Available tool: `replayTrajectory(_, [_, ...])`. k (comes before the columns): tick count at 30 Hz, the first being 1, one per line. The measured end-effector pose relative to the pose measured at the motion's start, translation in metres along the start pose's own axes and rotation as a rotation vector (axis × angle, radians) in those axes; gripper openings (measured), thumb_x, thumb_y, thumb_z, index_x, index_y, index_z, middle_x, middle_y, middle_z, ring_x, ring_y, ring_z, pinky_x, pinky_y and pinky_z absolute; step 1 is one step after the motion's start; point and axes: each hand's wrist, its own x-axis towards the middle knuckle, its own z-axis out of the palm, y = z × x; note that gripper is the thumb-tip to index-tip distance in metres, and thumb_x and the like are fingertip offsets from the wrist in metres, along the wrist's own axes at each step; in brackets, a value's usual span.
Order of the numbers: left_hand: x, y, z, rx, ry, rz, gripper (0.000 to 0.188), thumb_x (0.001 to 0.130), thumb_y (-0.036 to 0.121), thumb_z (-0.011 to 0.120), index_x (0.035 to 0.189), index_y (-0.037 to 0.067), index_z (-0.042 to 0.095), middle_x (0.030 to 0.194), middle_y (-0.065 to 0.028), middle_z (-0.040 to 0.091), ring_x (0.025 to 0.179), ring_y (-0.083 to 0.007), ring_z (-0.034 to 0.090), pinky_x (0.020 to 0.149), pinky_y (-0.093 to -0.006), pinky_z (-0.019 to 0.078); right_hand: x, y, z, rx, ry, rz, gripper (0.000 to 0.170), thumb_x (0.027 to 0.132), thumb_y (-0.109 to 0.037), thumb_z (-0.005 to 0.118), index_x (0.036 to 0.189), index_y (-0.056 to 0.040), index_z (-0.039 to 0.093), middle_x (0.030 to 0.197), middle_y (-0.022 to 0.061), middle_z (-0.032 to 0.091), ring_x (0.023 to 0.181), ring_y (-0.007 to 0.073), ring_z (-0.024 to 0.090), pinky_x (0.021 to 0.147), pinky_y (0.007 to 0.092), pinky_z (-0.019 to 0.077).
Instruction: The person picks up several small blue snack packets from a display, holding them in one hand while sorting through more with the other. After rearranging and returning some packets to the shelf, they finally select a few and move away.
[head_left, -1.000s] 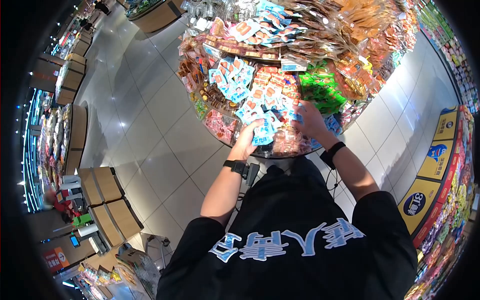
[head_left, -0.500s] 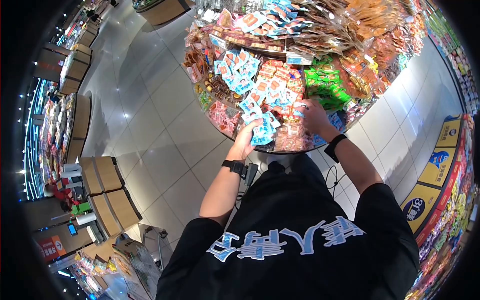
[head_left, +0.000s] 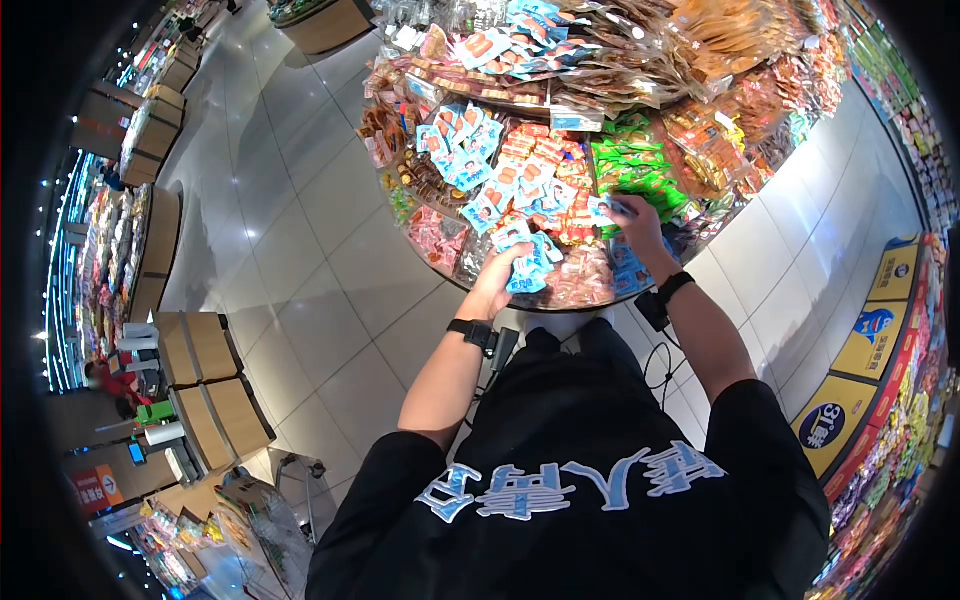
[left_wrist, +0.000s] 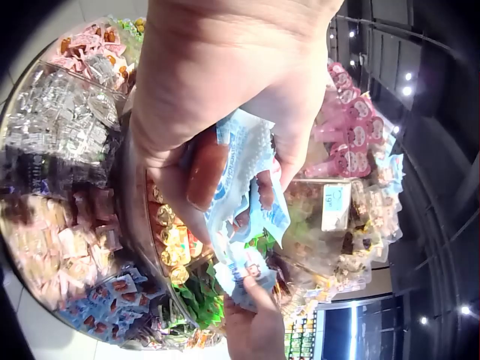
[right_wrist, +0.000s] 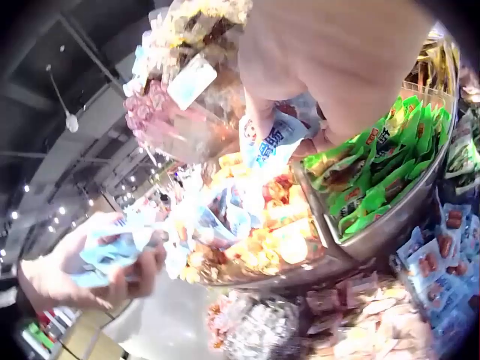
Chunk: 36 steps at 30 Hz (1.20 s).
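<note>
My left hand [head_left: 490,283] grips a bunch of small blue-and-white sausage packets [head_left: 535,268] above the front edge of the round display. Reddish-brown sausages show through the clear part of these packets in the left wrist view, under the palm of the left hand [left_wrist: 232,75]. To the right, my right hand [head_left: 642,228] pinches a single sausage packet [right_wrist: 276,141] between thumb and fingers, close over the green-wrapped snacks [head_left: 635,168]. More blue packets [head_left: 540,190] lie loosely on the red-and-gold wrapped pieces [head_left: 580,213] between and beyond the hands.
Another heap of blue packets [head_left: 460,145] lies at the display's left. Blue sausage packets [right_wrist: 442,262] also fill a lower front section, beside pinkish packs [head_left: 582,280]. Metal dividers [right_wrist: 330,232] separate the sections. A tier with brown bagged snacks [head_left: 640,65] rises behind.
My right hand has moved slightly right and away from the loose blue packets, holding one packet. The left hand keeps its bunch in nearly the same place.
</note>
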Motion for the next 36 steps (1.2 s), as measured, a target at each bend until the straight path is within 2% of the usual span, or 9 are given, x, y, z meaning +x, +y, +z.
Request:
replayTrajectory(4, [0.001,-0.012,0.032,0.003,0.003,0.031,0.032,0.087,0.013,0.065,0.115,0.000,0.057,0.098,-0.0116,0.069,0.083,-0.0235,0.070,0.069,-0.0410,0.0622,-0.027,-0.053,-0.017,0.700,-0.180,0.272,0.027,0.085,-0.007,0.070,0.110,0.0005,0.067,0.104,0.0099,0.068,0.095,0.0166,0.064,0.081,0.0324,0.0503])
replayTrajectory(6, [0.008,-0.023,0.047,-0.033,-0.030,0.061,0.032,0.087,0.012,0.066,0.115,0.000,0.057,0.098,-0.0114,0.069,0.083,-0.0233,0.070,0.069,-0.0409,0.0621,-0.029,-0.015,-0.016,0.411,-0.242,-0.116,0.026,0.087,-0.003,0.066,0.112,0.0028,0.065,0.109,0.0108,0.066,0.098,0.0182,0.064,0.085,0.0334,0.0503])
replayTrajectory(8, [0.010,-0.032,0.066,-0.034,-0.042,0.084,0.032,0.088,0.014,0.065,0.116,0.000,0.056,0.100,-0.0124,0.069,0.083,-0.0239,0.070,0.069,-0.0411,0.0620,-0.032,-0.001,-0.025,0.353,-0.326,-0.226,0.025,0.089,0.000,0.062,0.114,0.0047,0.063,0.113,0.0113,0.064,0.101,0.0195,0.064,0.087,0.0340,0.0509])
replayTrajectory(10, [0.013,-0.042,0.088,-0.091,-0.079,0.090,0.032,0.089,0.016,0.064,0.115,0.000,0.056,0.101,-0.0134,0.069,0.084,-0.0244,0.070,0.069,-0.0413,0.0620,-0.064,-0.073,-0.043,0.881,-0.412,0.316,0.022,0.091,0.001,0.059,0.113,0.0042,0.062,0.113,0.0120,0.064,0.101,0.0202,0.064,0.087,0.0325,0.0525])
replayTrajectory(14, [0.015,-0.075,0.136,-0.130,-0.163,0.067,0.032,0.091,0.016,0.060,0.117,-0.001,0.056,0.102,-0.0138,0.069,0.084,-0.0242,0.071,0.068,-0.0386,0.0621,-0.076,-0.049,-0.092,0.458,-0.364,-0.014,0.022,0.086,-0.003,0.067,0.107,0.0037,0.063,0.098,0.0055,0.067,0.092,0.0107,0.061,0.082,0.0259,0.0478])
replayTrajectory(17, [0.032,-0.127,0.168,-0.160,-0.196,0.023,0.031,0.093,0.017,0.059,0.118,0.000,0.056,0.103,-0.0132,0.069,0.086,-0.0247,0.071,0.072,-0.0402,0.0622,-0.088,-0.029,-0.144,0.304,-0.388,-0.069,0.026,0.083,-0.005,0.070,0.108,0.0019,0.064,0.099,0.0064,0.068,0.093,0.0119,0.061,0.083,0.0277,0.0488])
replayTrajectory(19, [0.029,-0.152,0.202,-0.122,-0.165,0.006,0.032,0.094,0.021,0.057,0.119,0.001,0.057,0.106,-0.0134,0.068,0.089,-0.0266,0.070,0.076,-0.0422,0.0616,-0.095,-0.013,-0.179,0.109,-0.369,-0.251,0.028,0.084,-0.008,0.072,0.109,0.0010,0.064,0.104,0.0092,0.069,0.096,0.0133,0.062,0.085,0.0293,0.0485])
replayTrajectory(26, [0.014,-0.223,0.262,-0.145,-0.189,-0.043,0.032,0.091,0.014,0.055,0.121,0.000,0.056,0.107,-0.0138,0.068,0.092,-0.0259,0.070,0.078,-0.0436,0.0614,-0.125,0.033,-0.260,0.126,-0.421,-0.111,0.031,0.085,-0.008,0.070,0.113,0.0007,0.059,0.104,0.0069,0.064,0.096,0.0127,0.059,0.082,0.0291,0.0495])
replayTrajectory(36, [-0.017,-0.260,0.252,-0.123,-0.045,-0.044,0.040,0.085,0.012,0.060,0.122,-0.003,0.052,0.110,-0.0162,0.066,0.090,-0.0262,0.069,0.073,-0.0412,0.0616,-0.145,0.057,-0.268,0.487,-0.360,0.252,0.025,0.097,-0.014,0.058,0.119,-0.0021,0.056,0.106,0.0043,0.065,0.087,0.0112,0.065,0.067,0.0256,0.0514])
